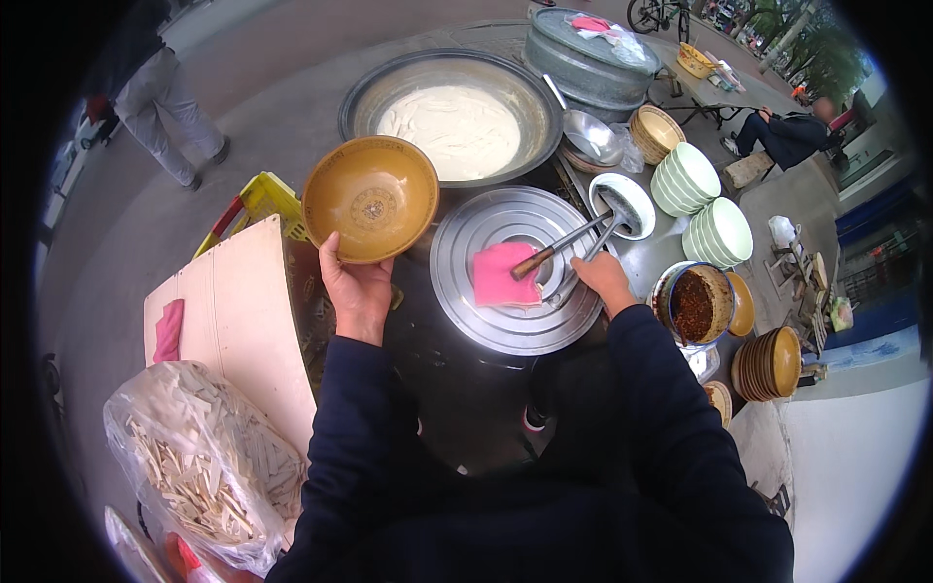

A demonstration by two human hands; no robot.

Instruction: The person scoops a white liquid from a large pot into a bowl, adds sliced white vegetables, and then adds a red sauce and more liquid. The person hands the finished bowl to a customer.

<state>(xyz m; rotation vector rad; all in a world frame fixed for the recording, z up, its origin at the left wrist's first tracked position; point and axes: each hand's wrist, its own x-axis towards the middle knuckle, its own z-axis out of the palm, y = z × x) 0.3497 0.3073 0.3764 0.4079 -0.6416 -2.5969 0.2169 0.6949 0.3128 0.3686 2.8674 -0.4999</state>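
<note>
My left hand [357,295] grips a brown glazed bowl [372,208] by its near edge, thumb on the rim. The bowl is tipped towards me; only a printed medallion shows inside. My right hand [603,283] is closed around the metal handle of a ladle [611,229], above a round aluminium lid [455,251]. Beside that handle lies a second utensil with a wooden handle [531,264]. Both utensils' heads reach into a white bowl [647,197], where dark residue shows. A folded pink cloth [503,275] rests on the lid.
Beyond the lid stands a wide basin [357,102] of thick white mixture. On the right are stacked pale green bowls [685,178], a pot of red-brown chilli sauce [696,302] and stacked brown bowls [765,364]. At left are a wooden board [233,291] and a plastic bag of flat wooden sticks [197,481].
</note>
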